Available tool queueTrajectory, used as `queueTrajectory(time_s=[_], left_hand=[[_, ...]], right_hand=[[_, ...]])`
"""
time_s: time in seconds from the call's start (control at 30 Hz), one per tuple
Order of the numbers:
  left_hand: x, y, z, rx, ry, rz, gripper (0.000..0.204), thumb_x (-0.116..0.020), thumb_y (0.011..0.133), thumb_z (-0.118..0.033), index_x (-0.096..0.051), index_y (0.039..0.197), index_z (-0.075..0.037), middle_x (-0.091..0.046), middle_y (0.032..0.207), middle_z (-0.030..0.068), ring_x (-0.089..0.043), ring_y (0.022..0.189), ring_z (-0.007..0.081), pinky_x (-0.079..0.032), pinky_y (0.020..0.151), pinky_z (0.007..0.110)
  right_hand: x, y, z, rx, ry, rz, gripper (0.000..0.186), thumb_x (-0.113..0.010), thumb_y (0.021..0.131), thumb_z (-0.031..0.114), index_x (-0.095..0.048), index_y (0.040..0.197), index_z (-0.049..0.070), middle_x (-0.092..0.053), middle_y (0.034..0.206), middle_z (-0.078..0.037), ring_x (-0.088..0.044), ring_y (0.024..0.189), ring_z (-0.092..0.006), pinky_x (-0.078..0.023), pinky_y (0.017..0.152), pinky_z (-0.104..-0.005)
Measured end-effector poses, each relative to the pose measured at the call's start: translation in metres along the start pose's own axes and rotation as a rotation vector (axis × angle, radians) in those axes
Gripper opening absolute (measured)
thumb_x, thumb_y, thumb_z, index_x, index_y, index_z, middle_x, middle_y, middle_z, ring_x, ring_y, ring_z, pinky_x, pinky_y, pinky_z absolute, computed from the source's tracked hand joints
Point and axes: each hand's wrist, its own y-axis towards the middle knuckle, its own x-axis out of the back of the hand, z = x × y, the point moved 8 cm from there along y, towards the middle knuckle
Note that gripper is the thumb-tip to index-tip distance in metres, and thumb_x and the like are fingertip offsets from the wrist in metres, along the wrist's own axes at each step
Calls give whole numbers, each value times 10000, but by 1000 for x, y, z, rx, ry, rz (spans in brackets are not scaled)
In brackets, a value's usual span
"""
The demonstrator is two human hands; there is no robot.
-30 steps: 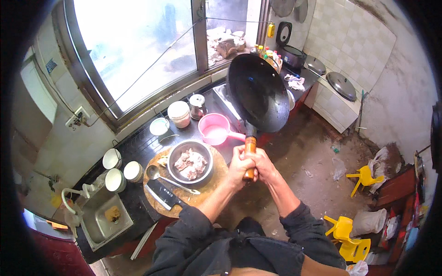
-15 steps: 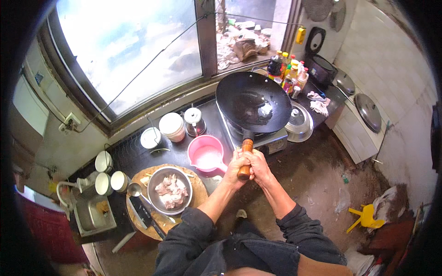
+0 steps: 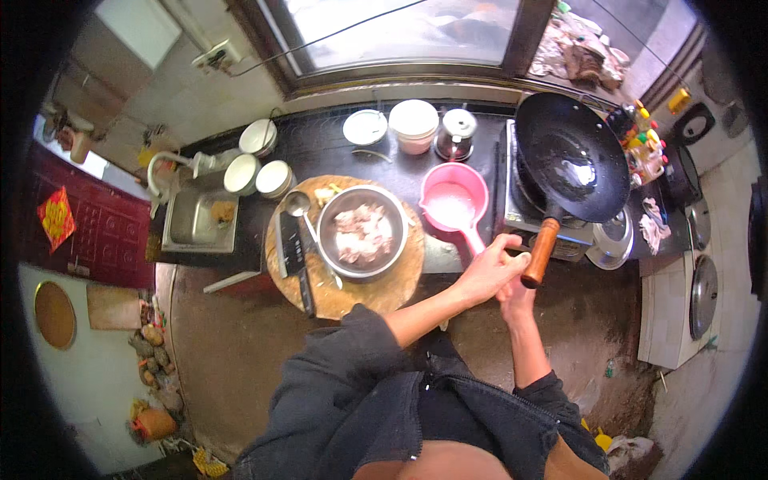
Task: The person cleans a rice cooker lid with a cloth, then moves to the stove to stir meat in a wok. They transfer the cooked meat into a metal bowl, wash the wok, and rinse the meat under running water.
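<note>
A black wok (image 3: 572,164) with a wooden handle (image 3: 542,250) rests over the gas stove (image 3: 510,210), its inside shiny and wet. My left hand (image 3: 494,270) is just left of the handle, thumb and fingers apart, not wrapped round it. Close below, my right hand (image 3: 517,301) is partly covered by the left, and its fingers are hard to make out. A pink plastic ladle-like dipper (image 3: 436,180) of cloudy liquid has its handle pointing toward my left hand. Further left, a steel bowl (image 3: 392,258) of pale raw meat chunks stands on a round wooden chopping board (image 3: 404,298).
On the board lie a cleaver (image 3: 293,252) and a metal spoon (image 3: 298,205). White bowls (image 3: 242,174) stand beside the sink (image 3: 180,240). A white tub (image 3: 414,120) and a glass jar (image 3: 458,144) line the back. Bottles (image 3: 644,148) and a lid (image 3: 612,244) flank the stove.
Both hands, earlier clasped round the wok handle, have come off its grip, the left opening. The view has swung left, so the sink, board and red door show more fully.
</note>
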Motion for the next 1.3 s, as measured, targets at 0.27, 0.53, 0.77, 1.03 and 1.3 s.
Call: queueTrajectory(time_s=[0.27,0.53,0.77,1.03,1.3], left_hand=[[194,-233,41,29,-87,-474,233,-500,975,-188,-608,899,3,-663,753,97,-635,545,154,-511,465,245],[331,-499,133,93,-205,-1073,264,-513,983,-235,-615,998,9,-646,816,127,-623,538,163,-519,452,257],[370,-536,113,54,-271,-1000,272,-604,954,-246,-599,1075,-3,-635,860,127,-630,572,165,-529,476,262],[469,-475,35,-26,-311,-892,500,-579,974,-293,-403,1349,-12,-586,1116,163,-665,849,227,-582,696,338],[650,-503,24,-127,-420,-1080,401,-487,880,-47,-447,1266,53,-587,1165,203,-669,920,301,-613,695,420]], right_hand=[[-119,20,-143,-303,-559,249,380,-555,972,304,-511,1215,14,-635,962,-117,-675,717,-201,-565,583,-301],[-172,25,-154,64,-583,-9,459,-535,863,34,-425,1308,40,-620,1054,-149,-673,718,-222,-549,401,-307],[-268,-28,-137,171,-595,264,269,-495,882,93,-591,1060,-84,-684,843,-152,-650,589,-199,-562,460,-280],[-443,-83,-312,-252,-505,546,307,-505,900,81,-533,1171,-60,-663,950,-164,-673,654,-229,-564,515,-310],[-596,-70,-446,-412,-473,736,359,-537,954,209,-521,1219,-33,-654,960,-145,-659,664,-213,-561,585,-303]])
